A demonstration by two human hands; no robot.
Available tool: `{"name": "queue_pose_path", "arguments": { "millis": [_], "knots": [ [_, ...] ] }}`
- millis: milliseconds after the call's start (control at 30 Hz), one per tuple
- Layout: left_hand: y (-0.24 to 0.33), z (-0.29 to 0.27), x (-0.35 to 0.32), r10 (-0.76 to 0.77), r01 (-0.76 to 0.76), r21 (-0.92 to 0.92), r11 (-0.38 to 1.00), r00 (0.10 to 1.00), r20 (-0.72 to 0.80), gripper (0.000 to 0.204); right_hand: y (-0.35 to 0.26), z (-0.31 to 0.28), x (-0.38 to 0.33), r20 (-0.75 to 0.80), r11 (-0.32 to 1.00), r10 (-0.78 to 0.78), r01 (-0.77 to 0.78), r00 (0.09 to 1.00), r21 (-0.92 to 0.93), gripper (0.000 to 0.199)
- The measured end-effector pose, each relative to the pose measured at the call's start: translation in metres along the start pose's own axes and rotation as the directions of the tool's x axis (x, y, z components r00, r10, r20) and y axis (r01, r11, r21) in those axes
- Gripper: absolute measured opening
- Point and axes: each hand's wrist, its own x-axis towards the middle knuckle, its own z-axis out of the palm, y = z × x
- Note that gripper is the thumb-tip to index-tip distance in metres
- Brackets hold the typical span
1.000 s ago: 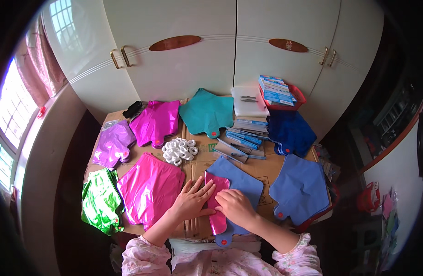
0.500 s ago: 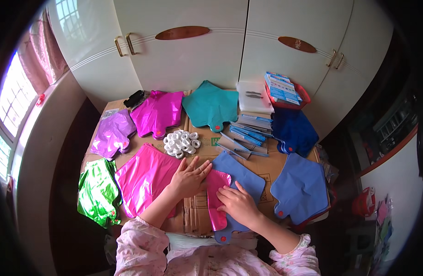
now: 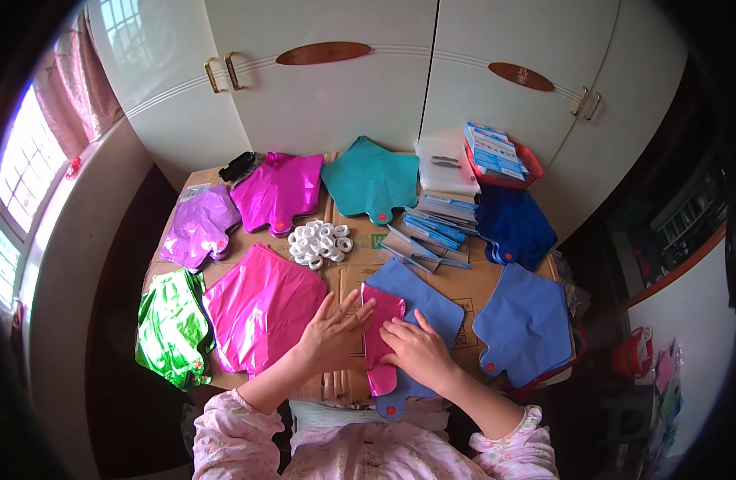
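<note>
While both hands, the left hand (image 3: 333, 334) and right hand (image 3: 418, 350), press flat and grasp nothing, the folded pink foil balloon (image 3: 380, 336) atop the blue foil balloon (image 3: 422, 308) could spring open or slide, being slick.

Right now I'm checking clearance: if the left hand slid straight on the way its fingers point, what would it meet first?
The left hand points up and right, so it would likely first meet the folded pink foil piece at its fingertips, then the blue sheet beneath.
</note>
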Motion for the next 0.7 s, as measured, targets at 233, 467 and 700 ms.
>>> {"name": "queue_pose_path", "arguments": {
  "millis": [233, 467, 700],
  "knots": [
    [0.024, -0.007, -0.015, 0.001, 0.001, -0.036, 0.999, 0.998, 0.061, 0.103, 0.000, -0.006, 0.001, 0.107, 1.000, 0.003, -0.002, 0.994, -0.017, 0.055],
    [0.029, -0.010, -0.018, 0.003, 0.010, -0.140, 0.990, 0.996, 0.094, 0.114, 0.002, -0.007, -0.003, 0.123, 0.999, -0.040, 0.043, 0.992, -0.020, 0.083],
    [0.001, 0.004, 0.008, -0.042, 0.049, -0.140, 0.989, 0.998, 0.051, 0.113, 0.005, -0.009, -0.004, 0.178, 0.998, -0.061, 0.065, 0.982, -0.015, 0.091]
  ]
}}
